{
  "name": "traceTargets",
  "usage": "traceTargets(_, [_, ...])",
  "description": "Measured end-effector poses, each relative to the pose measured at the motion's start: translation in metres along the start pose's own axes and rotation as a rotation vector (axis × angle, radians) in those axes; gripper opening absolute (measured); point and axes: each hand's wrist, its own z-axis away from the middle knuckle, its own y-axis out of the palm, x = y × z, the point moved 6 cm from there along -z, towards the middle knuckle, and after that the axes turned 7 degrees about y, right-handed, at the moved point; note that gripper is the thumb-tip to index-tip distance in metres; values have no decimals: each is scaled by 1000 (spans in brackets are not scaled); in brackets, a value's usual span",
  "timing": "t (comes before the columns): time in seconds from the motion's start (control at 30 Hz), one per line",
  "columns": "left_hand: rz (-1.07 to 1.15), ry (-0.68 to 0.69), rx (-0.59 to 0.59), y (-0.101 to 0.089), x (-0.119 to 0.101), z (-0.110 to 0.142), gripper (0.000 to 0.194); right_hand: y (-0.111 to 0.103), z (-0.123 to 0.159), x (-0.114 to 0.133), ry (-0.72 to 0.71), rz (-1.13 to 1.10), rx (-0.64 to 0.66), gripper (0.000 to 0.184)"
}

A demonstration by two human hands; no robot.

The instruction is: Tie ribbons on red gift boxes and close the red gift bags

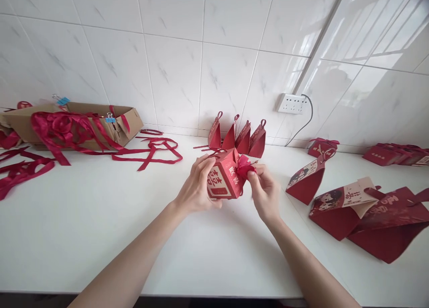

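A small red gift box (232, 176) with pale printed panels is held tilted above the white table. My left hand (197, 183) is closed around its left side, thumb toward me and fingers over the top. At the box's right side is a pinkish-red ribbon bow (246, 166). My right hand (266, 189) pinches this bow between thumb and fingers. The far side of the box and some of the fingertips are hidden.
A cardboard box (130, 120) draped with red ribbons (161, 154) stands back left. Several red triangular boxes (243, 136) line the wall. More red boxes (395, 218) sit on the right. A power strip (291, 103) with a cable hangs on the tiled wall.
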Motion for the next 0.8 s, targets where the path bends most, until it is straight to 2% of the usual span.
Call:
traceTargets(0.1, [85, -51, -4, 6, 7, 6, 105, 0, -3, -10, 235, -219, 47, 29])
traceTargets(0.17, [149, -142, -34, 8, 15, 11, 103, 0, -6, -14, 273, -219, 72, 30])
traceTargets(0.23, [179, -308, -109, 6, 29, 15, 102, -6, -12, -21, 248, -83, 28, 29])
traceTargets(0.3, [169, -536, -239, -5, 48, 20, 104, -20, -20, -25, 139, 167, -100, 23])
traceTargets(0.37, [128, -756, -415, -24, 68, 29, 103, -40, -27, -24, -25, 460, -284, 18])
traceTargets(0.43, [32, -890, -605, -45, 86, 39, 102, -63, -31, -18, -160, 691, -483, 19])
traceTargets(0.5, [-144, -967, -723, -65, 98, 50, 106, -87, -32, -14, -199, 806, -649, 24])
traceTargets(0.53, [-221, -1018, -726, -71, 103, 56, 108, -98, -33, -13, -177, 828, -704, 29])
traceTargets(0.6, [-326, -1199, -629, -75, 110, 69, 110, -116, -34, -17, -53, 833, -758, 44])
traceTargets(0.7, [-378, -1492, -465, -69, 112, 89, 110, -131, -37, -35, 197, 787, -725, 64])
traceTargets(0.8, [-412, -1546, -494, -68, 110, 96, 108, -135, -36, -54, 395, 661, -693, 66])
